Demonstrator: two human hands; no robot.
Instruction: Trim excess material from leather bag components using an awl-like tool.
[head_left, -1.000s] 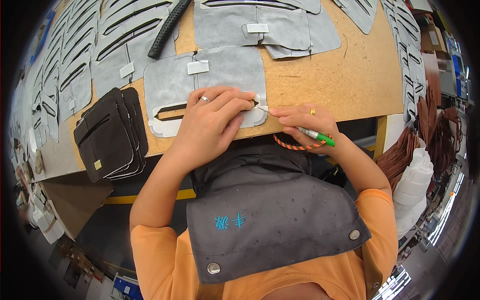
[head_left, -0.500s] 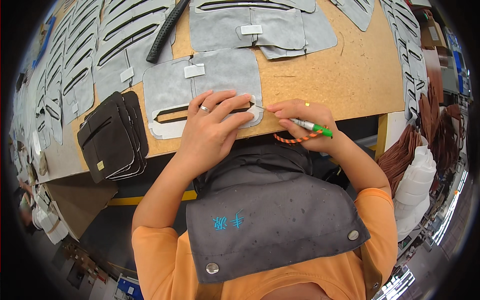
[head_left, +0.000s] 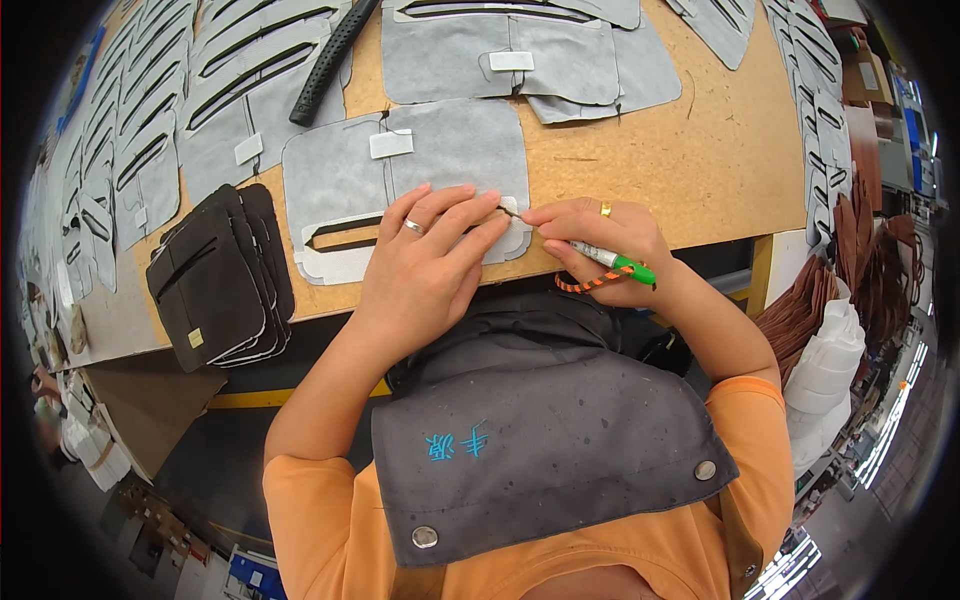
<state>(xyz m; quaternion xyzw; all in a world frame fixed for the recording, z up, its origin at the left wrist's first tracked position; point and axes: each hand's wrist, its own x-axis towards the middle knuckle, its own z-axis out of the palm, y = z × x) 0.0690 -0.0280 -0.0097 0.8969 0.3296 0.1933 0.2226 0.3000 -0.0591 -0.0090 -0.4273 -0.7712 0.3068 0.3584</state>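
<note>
A: Where is the grey slotted panel [head_left: 455,140]?

B: Flat on the tabletop [head_left: 740,160], by the edge closest to the person. The left hand [head_left: 425,250] lies over its near half, fingers stretched out and slightly apart, steadying it rather than pinching.

A: And the right hand [head_left: 628,238]?

B: Just off the panel's right side, fingers clamped on a slim pen-like tool [head_left: 596,253] with a green end and an orange-and-black cord [head_left: 574,288]. Its thin tip reaches the right end of the panel's slot [head_left: 343,240]; whether it touches the material cannot be told.

A: How would the panel handle?

B: Likely light, soft and floppy, prone to shift under a sideways push. The white backing strip [head_left: 335,266] around the slot looks stiffer, but its narrow borders could stretch or tear. Spread fingers beside the slot should hold it best; for lifting, the broad grey part would suit.

A: What surrounds it?

B: Dark panels [head_left: 212,290] stacked to its left, and a black perforated rod [head_left: 330,75] past its far left corner.
</note>
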